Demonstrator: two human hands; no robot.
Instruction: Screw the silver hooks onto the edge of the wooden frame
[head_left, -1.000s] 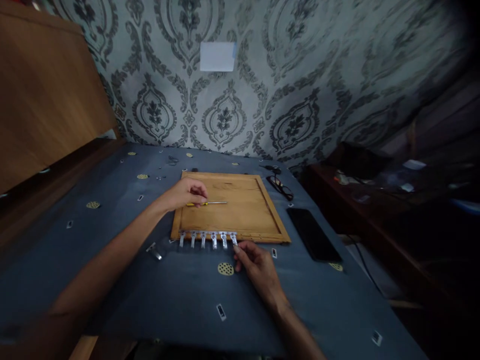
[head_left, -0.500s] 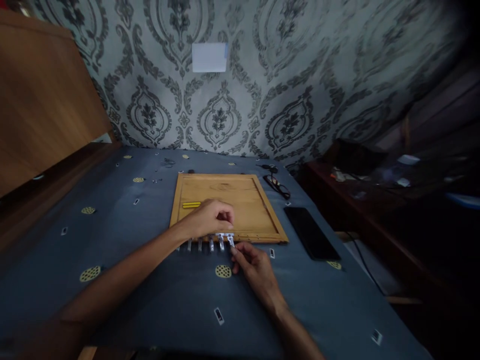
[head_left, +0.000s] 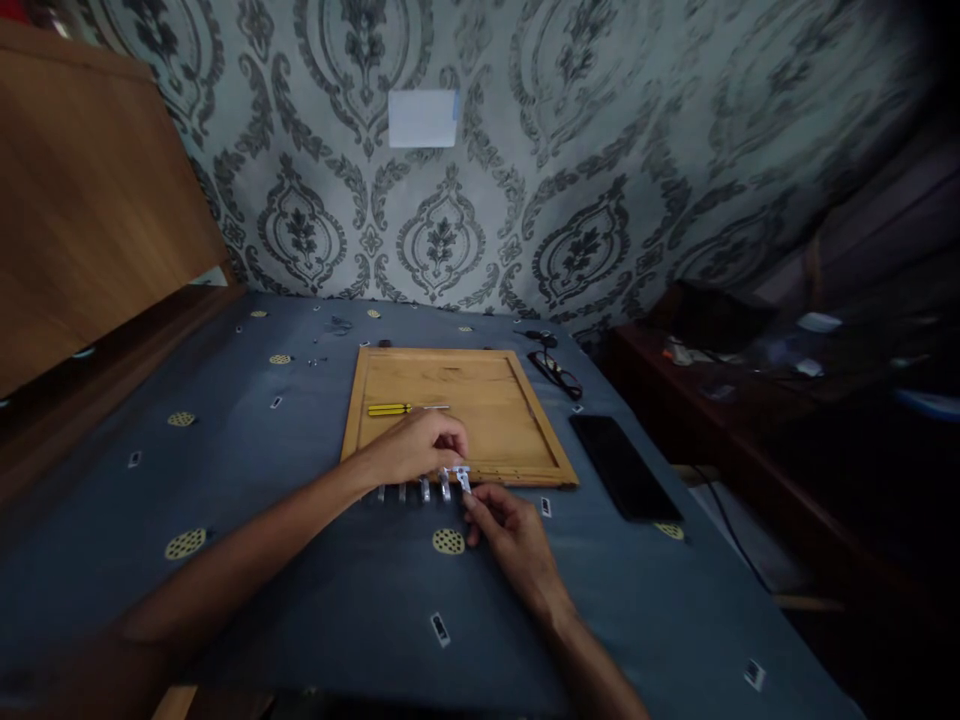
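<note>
A dim room in a home. Damask wallpaper (head_left: 600, 180) rises beyond the hands, a patterned blue cloth (head_left: 315, 570) beneath them. A cluttered side table (head_left: 750, 400) stands to their right.

- The framed wooden board (head_left: 480, 400) lies on the blue cloth table (head_left: 262, 560).
- The left hand (head_left: 416, 448) and right hand (head_left: 510, 530) pinch the silver metal hook rail (head_left: 424, 487) at the board's near edge.
- A yellow-handled screwdriver (head_left: 397, 408) rests on the board.
- A black phone (head_left: 624, 467) lies right of the board.
</note>
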